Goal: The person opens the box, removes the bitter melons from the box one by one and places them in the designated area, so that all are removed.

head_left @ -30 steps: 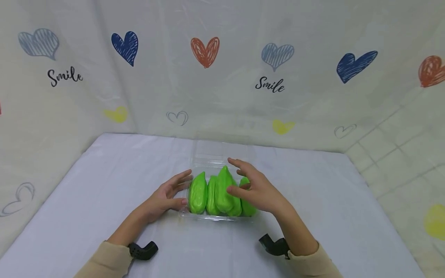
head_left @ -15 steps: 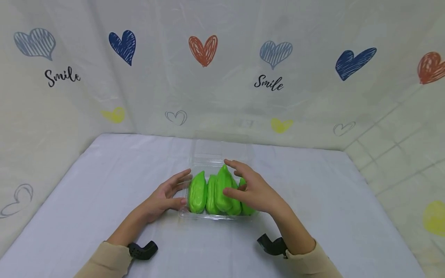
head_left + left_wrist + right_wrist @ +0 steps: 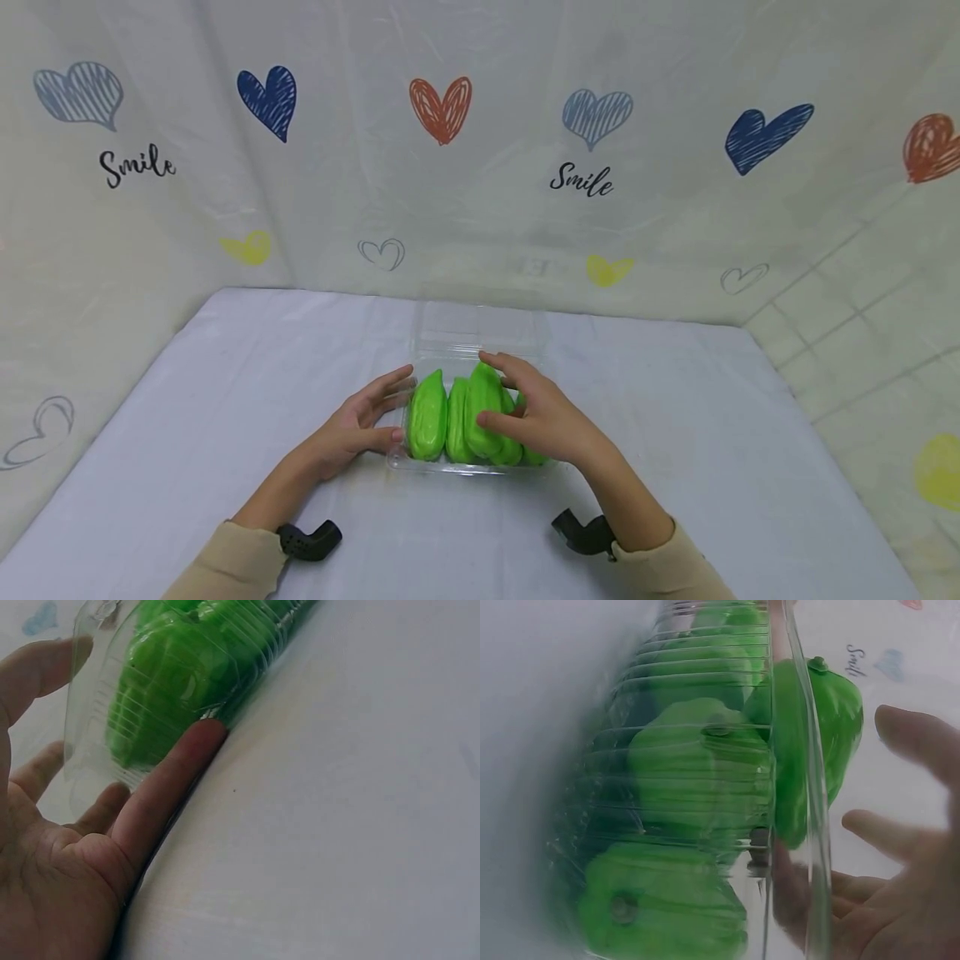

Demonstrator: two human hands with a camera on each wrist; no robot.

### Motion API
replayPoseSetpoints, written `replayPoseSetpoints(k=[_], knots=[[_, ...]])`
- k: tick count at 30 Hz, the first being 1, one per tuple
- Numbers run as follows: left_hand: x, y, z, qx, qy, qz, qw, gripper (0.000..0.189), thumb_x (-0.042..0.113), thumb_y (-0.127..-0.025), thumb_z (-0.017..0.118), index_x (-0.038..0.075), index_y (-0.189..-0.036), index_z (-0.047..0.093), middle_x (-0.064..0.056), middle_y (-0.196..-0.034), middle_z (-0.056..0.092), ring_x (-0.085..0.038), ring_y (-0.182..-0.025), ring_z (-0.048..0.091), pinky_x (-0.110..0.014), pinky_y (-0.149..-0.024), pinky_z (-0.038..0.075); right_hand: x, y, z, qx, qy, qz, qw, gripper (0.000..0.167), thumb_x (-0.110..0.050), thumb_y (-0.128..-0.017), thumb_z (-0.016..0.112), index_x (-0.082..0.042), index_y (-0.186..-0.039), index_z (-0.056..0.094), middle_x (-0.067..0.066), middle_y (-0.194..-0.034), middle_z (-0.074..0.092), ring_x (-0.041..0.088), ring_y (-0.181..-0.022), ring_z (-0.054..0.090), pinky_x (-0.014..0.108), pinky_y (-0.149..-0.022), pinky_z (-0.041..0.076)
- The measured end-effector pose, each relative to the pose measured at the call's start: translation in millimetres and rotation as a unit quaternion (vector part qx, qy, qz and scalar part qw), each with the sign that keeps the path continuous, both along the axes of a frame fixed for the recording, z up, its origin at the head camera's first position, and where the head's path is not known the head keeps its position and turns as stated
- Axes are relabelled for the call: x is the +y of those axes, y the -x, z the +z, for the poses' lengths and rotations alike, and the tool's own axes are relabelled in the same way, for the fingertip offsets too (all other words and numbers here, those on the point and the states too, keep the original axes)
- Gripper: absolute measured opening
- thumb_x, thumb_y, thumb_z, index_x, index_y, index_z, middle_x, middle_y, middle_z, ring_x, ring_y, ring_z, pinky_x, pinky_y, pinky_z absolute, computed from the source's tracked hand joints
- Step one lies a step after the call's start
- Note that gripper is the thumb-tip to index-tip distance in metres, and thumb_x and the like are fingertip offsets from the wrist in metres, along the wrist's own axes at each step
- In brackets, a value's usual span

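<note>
A clear plastic clamshell box (image 3: 431, 469) holds several glossy green peppers (image 3: 427, 417) side by side. One pepper (image 3: 480, 392) lies on top of the others, rising above the rim in the right wrist view. My left hand (image 3: 345, 433) spans the box's left end with spread fingers; its thumb (image 3: 199, 746) touches the lower front corner, while the other fingers lie along the end wall. Over the right side of the box, my right hand (image 3: 547, 417) has its thumb and fingers spread about the top pepper. In the right wrist view a gap shows between its nearest fingertips (image 3: 889, 724) and that pepper.
The box's clear lid (image 3: 480, 329) stands folded back on the far side. A white cloth (image 3: 300, 350) covers the table. Behind it hangs a white curtain (image 3: 510, 217) printed with hearts and "Smile". Black wrist-worn cameras (image 3: 309, 540) sit by both sleeves.
My right hand has shifted left and slightly lower, bringing its fingers round the top pepper. My left hand stays at the box's left end, and the peppers have not moved.
</note>
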State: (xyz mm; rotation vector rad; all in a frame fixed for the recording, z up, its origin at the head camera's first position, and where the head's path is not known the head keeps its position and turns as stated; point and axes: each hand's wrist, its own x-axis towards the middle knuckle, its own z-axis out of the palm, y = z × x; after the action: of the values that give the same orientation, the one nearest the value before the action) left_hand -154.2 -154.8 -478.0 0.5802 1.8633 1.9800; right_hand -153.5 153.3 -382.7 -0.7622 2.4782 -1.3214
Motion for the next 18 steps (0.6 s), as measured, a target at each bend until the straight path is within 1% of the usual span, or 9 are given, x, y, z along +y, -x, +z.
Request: replayPoseSetpoints(k=[6, 10, 18], knots=[[0.4, -0.4, -0.2, 0.001, 0.000, 0.000, 1.0000, 0.091, 0.005, -0.088, 0.069, 0.017, -0.161, 0.017, -0.016, -0.165, 0.015, -0.042, -0.149, 0.019, -0.038, -0.090, 0.055, -0.6, -0.1, -2.4, 0.002, -0.004, 0.002, 1.0000, 0.075, -0.027, -0.091, 0.073, -0.028, -0.155, 0.034, 0.007, -0.163, 0.026, 0.035, -0.137, 0.044, 0.033, -0.086, 0.054], [0.9, -0.6, 0.3, 0.001, -0.003, -0.001, 1.0000, 0.090, 0.004, -0.088, 0.069, 0.017, -0.161, 0.017, -0.017, -0.165, 0.015, -0.042, -0.149, 0.018, -0.038, -0.088, 0.056, -1.5, 0.6, -4.2, 0.010, -0.015, 0.005, 0.9998, 0.075, -0.029, -0.091, 0.073, -0.026, -0.155, 0.034, 0.013, -0.163, 0.024, 0.037, -0.133, 0.047, 0.032, -0.085, 0.055], [0.6, -0.1, 0.3, 0.005, -0.003, -0.002, 1.0000, 0.091, 0.003, -0.087, 0.069, 0.016, -0.161, 0.017, -0.017, -0.165, 0.015, -0.042, -0.149, 0.018, -0.037, -0.088, 0.056, -2.3, 1.8, -5.4, 0.020, -0.033, 0.009, 0.9992, 0.077, -0.029, -0.089, 0.074, -0.024, -0.155, 0.035, 0.015, -0.163, 0.023, 0.037, -0.131, 0.049, 0.031, -0.083, 0.054]])
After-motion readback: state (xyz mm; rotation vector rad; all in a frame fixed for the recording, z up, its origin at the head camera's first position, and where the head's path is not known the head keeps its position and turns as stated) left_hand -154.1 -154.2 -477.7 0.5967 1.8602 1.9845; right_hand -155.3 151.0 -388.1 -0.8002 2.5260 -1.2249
